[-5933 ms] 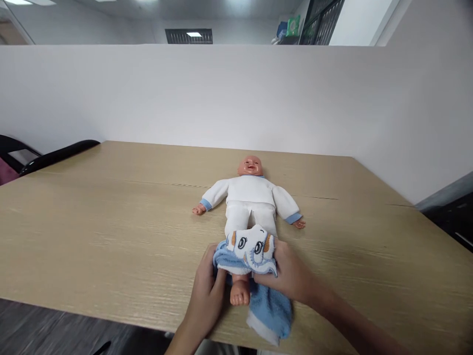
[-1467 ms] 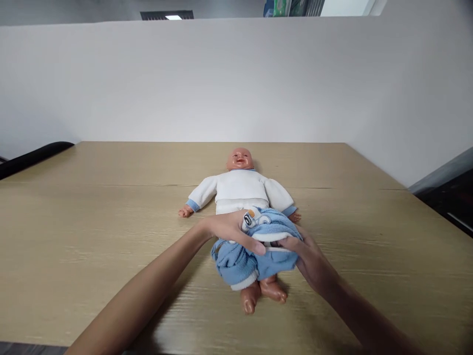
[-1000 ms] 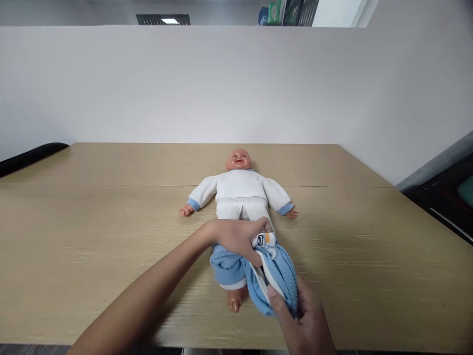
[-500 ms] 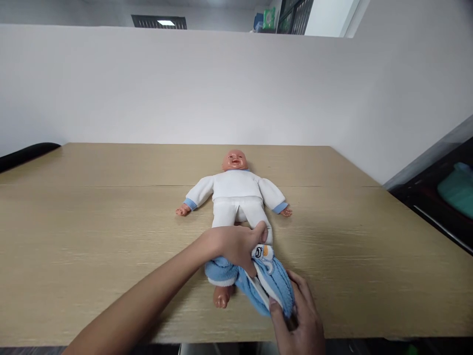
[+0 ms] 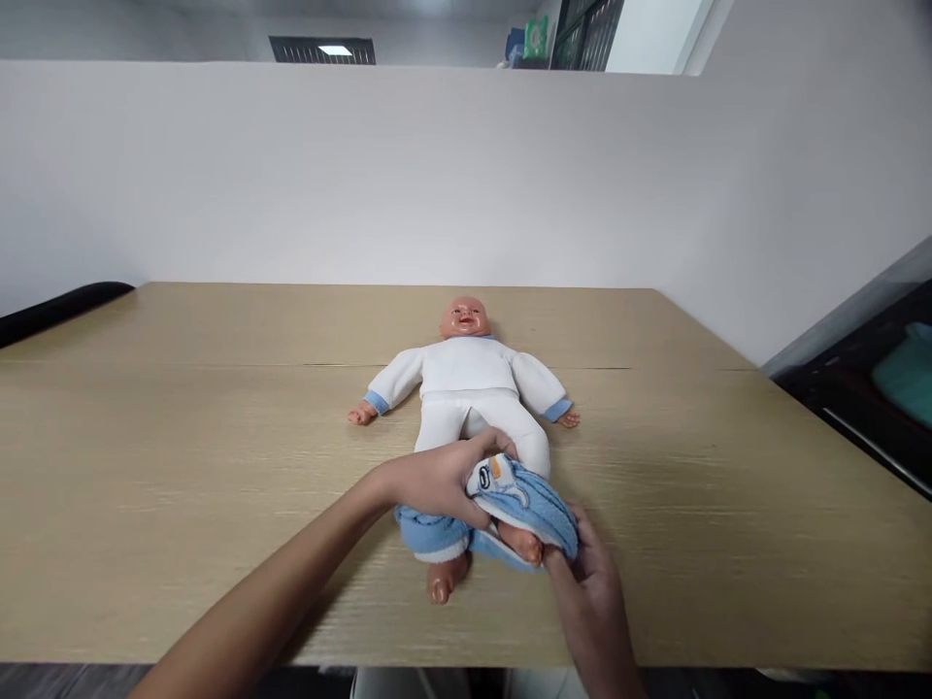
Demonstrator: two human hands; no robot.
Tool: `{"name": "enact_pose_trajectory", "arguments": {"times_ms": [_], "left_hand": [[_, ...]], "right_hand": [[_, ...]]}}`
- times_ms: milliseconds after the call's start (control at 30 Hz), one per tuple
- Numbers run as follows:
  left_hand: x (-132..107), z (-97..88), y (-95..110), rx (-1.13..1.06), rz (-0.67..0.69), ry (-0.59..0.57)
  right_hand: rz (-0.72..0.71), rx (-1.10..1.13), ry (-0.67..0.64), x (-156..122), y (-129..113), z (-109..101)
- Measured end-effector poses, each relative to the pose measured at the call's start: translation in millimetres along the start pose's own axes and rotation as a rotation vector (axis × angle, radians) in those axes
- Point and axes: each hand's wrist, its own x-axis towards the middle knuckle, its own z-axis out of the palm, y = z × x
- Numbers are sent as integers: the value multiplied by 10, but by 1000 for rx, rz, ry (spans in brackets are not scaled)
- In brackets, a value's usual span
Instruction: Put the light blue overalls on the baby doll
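A baby doll in a white top and white trousers lies on its back on the wooden table, head away from me. A blue fleece garment with a white cartoon face is bunched around its lower legs. My left hand grips the garment's waist end over the doll's knees. My right hand pinches the garment's near edge by the doll's foot. One bare foot sticks out of the left blue leg; the other foot shows under the fabric.
A white partition wall stands behind the table. A black chair back shows at the far left. Dark furniture with a teal item sits to the right. The table's near edge runs just below my hands.
My right hand has lifted the blue garment's free side up and over the doll's second foot, which now shows beneath the fabric. My left hand stays on the waist end.
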Motion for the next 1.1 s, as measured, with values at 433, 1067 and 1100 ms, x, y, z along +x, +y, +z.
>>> {"name": "enact_pose_trajectory", "arguments": {"times_ms": [433,1067,1100], "left_hand": [[-123,-81,83,253,125,99],[-481,-106,-629,-60,74,648],[-485,-79,-654,-68,60,682]], "right_hand": [[-199,-284,-677,689,-442,-397],[236,319,-405,1327,-229,146],[277,351,-394,1290,-216,153]]}}
